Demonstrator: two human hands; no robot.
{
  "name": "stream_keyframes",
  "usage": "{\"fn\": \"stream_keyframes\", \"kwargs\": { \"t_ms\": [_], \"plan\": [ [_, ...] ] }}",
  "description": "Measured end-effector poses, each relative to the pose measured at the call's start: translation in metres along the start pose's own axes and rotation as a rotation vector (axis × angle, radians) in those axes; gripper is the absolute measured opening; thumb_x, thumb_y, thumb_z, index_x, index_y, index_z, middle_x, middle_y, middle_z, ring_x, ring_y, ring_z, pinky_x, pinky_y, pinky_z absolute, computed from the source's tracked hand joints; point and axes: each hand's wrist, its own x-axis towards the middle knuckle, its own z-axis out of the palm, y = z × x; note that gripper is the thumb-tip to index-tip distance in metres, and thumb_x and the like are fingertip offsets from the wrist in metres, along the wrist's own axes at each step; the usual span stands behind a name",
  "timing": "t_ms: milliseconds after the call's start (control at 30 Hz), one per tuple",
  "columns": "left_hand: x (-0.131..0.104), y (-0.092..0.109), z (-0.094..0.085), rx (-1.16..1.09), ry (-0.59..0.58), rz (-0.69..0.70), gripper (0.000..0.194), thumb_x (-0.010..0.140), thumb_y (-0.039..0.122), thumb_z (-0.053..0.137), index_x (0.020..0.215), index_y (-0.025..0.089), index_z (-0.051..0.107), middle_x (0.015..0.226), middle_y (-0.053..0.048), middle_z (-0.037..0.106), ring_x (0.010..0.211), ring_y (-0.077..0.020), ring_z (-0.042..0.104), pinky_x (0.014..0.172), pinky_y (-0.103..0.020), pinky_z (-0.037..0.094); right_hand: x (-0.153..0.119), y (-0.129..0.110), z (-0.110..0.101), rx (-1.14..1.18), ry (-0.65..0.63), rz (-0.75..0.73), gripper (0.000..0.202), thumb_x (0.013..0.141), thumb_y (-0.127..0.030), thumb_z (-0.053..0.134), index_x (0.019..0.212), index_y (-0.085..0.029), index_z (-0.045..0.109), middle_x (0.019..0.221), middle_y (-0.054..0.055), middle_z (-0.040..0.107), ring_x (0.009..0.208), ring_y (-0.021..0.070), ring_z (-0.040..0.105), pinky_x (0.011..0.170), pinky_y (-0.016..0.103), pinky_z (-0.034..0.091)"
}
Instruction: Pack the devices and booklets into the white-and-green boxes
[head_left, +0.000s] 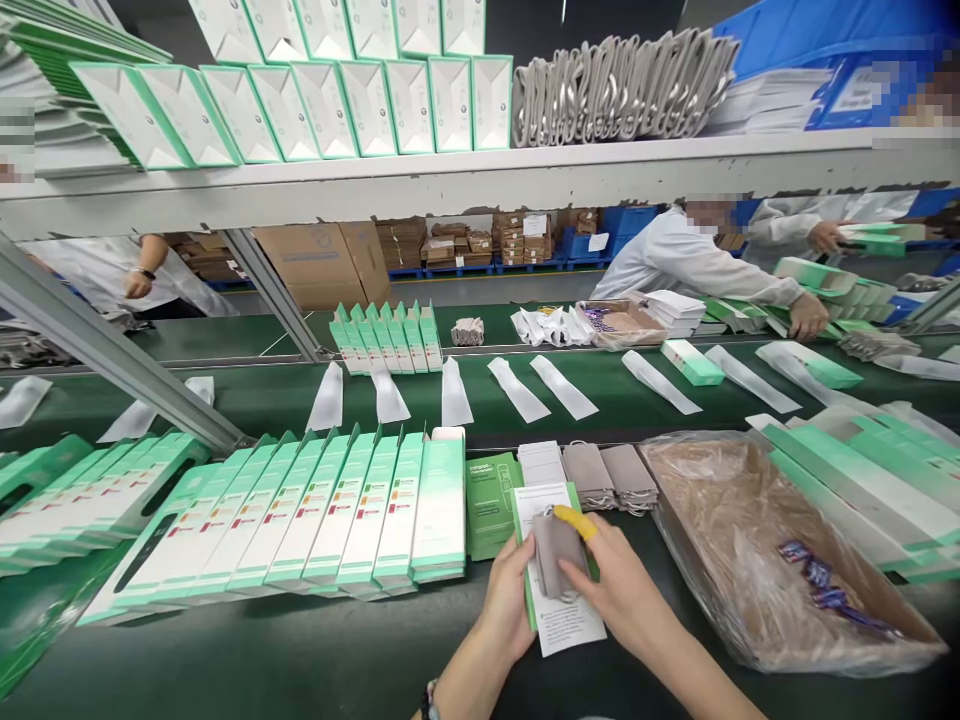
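My left hand [507, 598] grips the left edge of a green booklet with a white printed leaflet [571, 630] on top. On that leaflet lies a grey fabric pouch [556, 560], pinched by my right hand [611, 570], whose one finger wears a yellow cover. Just beyond are stacks of grey drawstring pouches [589, 475] and a stack of white folded leaflets [541, 464]. A pile of green booklets [491, 505] sits to the left of my hands, beside a row of open green-and-white boxes [360, 515].
A plastic-lined cardboard tray [720, 540] with several small purple packets [817, 575] stands at right. White sleeves [517, 390] and a box [691, 362] lie on the green belt behind. An overhead shelf [420, 180] carries boxes and pouches. Co-workers in white coats [675, 255] are across the line.
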Motion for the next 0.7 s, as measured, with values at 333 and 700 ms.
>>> {"fn": "stream_keyframes", "kwargs": {
  "t_ms": [333, 700],
  "plan": [
    [0.000, 0.000, -0.014, 0.189, 0.005, -0.009, 0.058, 0.067, 0.020, 0.082, 0.121, 0.016, 0.061, 0.104, -0.013, 0.075, 0.090, -0.0284, 0.071, 0.077, -0.035, 0.054, 0.094, 0.015, -0.060, -0.391, -0.083, -0.130, 0.030, 0.097, -0.033, 0.048, 0.124, -0.023, 0.055, 0.142, 0.009, 0.051, 0.134, 0.0223, 0.042, 0.112, 0.040, 0.036],
    [0.001, 0.007, -0.028, 0.181, 0.018, 0.017, 0.075, 0.050, 0.032, 0.093, 0.118, 0.013, 0.067, 0.088, -0.013, 0.076, 0.095, -0.0359, 0.069, 0.094, -0.043, 0.047, 0.336, 0.090, -0.072, -0.372, 0.101, 0.519, 0.038, 0.093, -0.034, 0.061, 0.126, -0.017, 0.056, 0.130, 0.010, 0.057, 0.113, 0.0258, 0.059, 0.094, 0.049, 0.050]
  ]
}}
